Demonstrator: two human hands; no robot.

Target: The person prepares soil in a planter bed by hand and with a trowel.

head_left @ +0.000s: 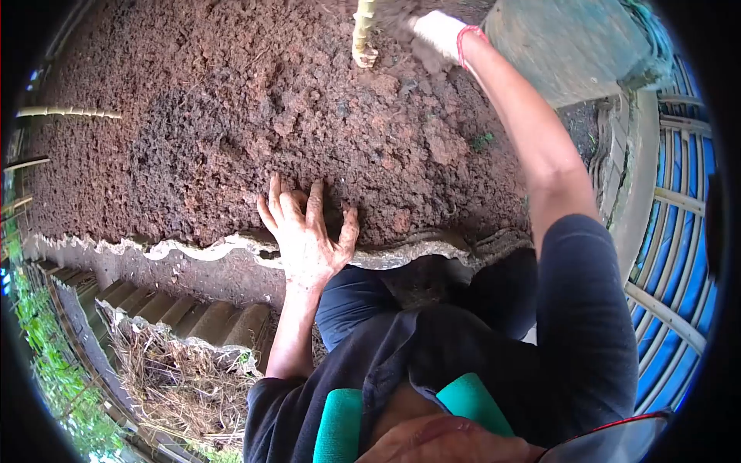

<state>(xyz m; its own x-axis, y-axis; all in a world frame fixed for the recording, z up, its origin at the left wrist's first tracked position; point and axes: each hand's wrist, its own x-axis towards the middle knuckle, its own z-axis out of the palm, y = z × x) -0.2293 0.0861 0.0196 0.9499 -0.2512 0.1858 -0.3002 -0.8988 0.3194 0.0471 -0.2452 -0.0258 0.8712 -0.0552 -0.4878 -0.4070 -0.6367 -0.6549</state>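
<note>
Left hand (pixel 305 245) splayed, fingertips in soil (pixel 255 92); right hand (pixel 438 35) blurred near pale stalk (pixel 362 32), grip unclear. Suggest light strokes, crumbling clods, not knocking stalk.

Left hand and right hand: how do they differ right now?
The left hand is bare and dirt-smeared; the right hand wears a white, red-cuffed glove. The left hand is spread and sharply visible; the right hand is blurred. Both are over the soil.
</note>
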